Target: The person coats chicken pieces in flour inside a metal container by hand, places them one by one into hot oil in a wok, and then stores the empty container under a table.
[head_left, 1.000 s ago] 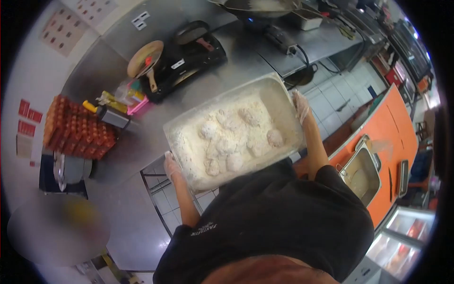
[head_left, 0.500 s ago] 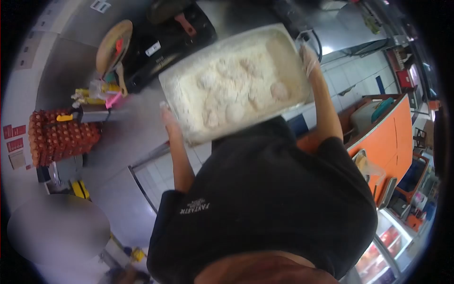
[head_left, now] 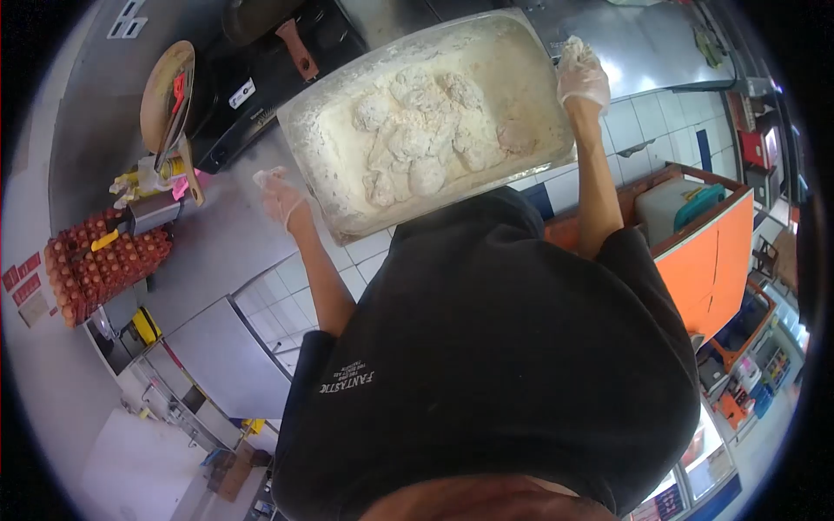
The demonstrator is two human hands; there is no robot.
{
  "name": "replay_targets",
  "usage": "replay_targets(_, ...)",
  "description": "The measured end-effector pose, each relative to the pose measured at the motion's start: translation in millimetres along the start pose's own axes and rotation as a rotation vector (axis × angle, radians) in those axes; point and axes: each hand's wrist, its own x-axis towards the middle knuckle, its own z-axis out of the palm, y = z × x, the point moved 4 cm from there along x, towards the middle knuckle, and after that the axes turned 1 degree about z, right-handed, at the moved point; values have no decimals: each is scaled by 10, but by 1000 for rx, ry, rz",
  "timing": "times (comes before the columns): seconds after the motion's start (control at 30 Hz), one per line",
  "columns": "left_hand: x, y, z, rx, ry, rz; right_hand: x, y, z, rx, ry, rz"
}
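A large clear rectangular tub (head_left: 343, 227) holds white flour and several flour-coated lumps (head_left: 426, 176) that look like chicken pieces. One pinker, less coated piece (head_left: 516, 136) lies towards the right end. My left hand (head_left: 282, 200), in a clear plastic glove, is off the tub's left side, fingers loosely apart and holding nothing. Beside the right end is my right hand (head_left: 582, 78), also gloved, with flour on its fingertips. Its fingers look slightly bent around nothing, and whether it still touches the rim is hard to tell.
Behind the tub stands a black stove (head_left: 261, 87) with a pan handle (head_left: 298, 50). A round wooden board (head_left: 165, 95) leans at its left. Stacked egg trays (head_left: 109, 260) sit farther left on the steel counter (head_left: 234, 252). An orange cabinet (head_left: 708, 260) is at my right.
Both hands have come away from the tub's ends, the left one outward to the left. The tub sits slightly higher and further left in view. The blurred shape at lower left is gone.
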Motion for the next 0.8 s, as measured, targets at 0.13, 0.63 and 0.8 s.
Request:
replay_targets(0.13,-53,-164,519,15,-106,614,-266,-640,393,-187,-174,-455)
replay_targets(0.63,69,-83,1857,603,-763,503,-959,-1015,1092,185,-665,-323)
replay_targets(0.8,180,-463,1899,617,-928,761,-1075,-839,730,-96,-710,-717)
